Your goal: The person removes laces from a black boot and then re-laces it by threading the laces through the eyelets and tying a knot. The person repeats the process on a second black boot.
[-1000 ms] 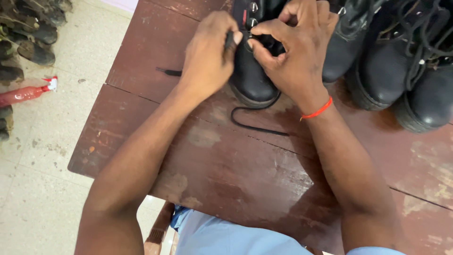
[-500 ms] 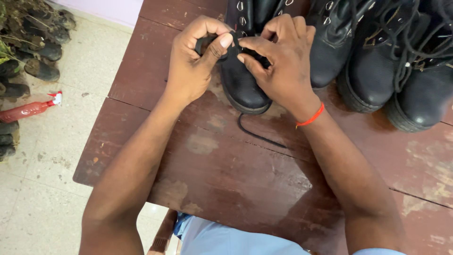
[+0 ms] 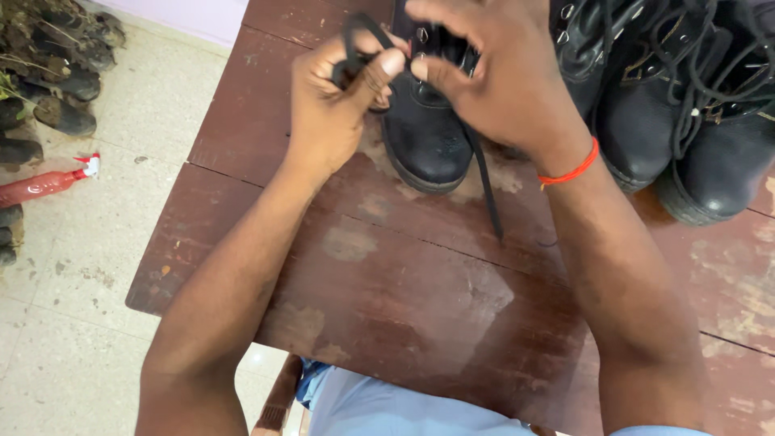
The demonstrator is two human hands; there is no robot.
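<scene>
The worn brown surface (image 3: 387, 307) lies nearest, bare at 6 o'clock. A loose black lace end (image 3: 484, 194) trails across it toward 5 o'clock from the boot. Half a second earlier this end lay farther along the surface; it has since been drawn shorter, which indicates the lacing is being tightened. The black boot (image 3: 424, 133) stands toe-forward at 12 o'clock. The left hand (image 3: 335, 105) is closed, pinching a lace loop (image 3: 355, 44) between thumb and forefinger. The right hand (image 3: 496, 77), with a red wrist thread (image 3: 573, 171), is closed over the eyelet area. More black boots (image 3: 710, 121) stand at 2 o'clock. A red bottle (image 3: 44, 184) lies on the floor at 9 o'clock.
</scene>
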